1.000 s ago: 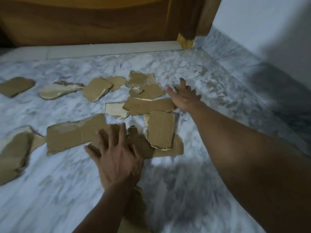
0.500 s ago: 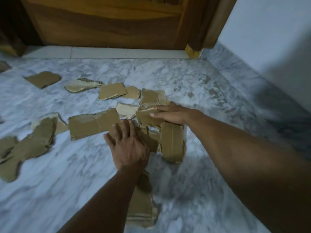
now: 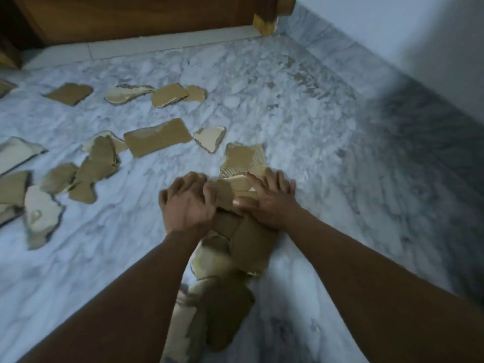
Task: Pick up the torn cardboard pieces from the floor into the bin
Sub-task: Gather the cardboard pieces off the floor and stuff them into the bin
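Torn brown cardboard pieces lie scattered on the marble floor (image 3: 301,106). A gathered heap of pieces (image 3: 230,252) runs from the middle of the view down toward me. My left hand (image 3: 187,204) presses flat on the heap's left side, fingers spread. My right hand (image 3: 267,199) lies flat on its right side, fingers over a piece with exposed corrugation (image 3: 245,155). A long piece (image 3: 157,137) and a small pale one (image 3: 210,137) lie just beyond the hands. No bin is in view.
More pieces lie to the left (image 3: 42,213) and farther back (image 3: 170,94). A wooden door (image 3: 146,17) with a pale threshold (image 3: 146,49) closes off the far side. A white wall (image 3: 392,35) with a marble skirting runs along the right.
Both hands have slid toward me and closer together, dragging several pieces into one heap. My right hand came back from its far reach; the view shifted.
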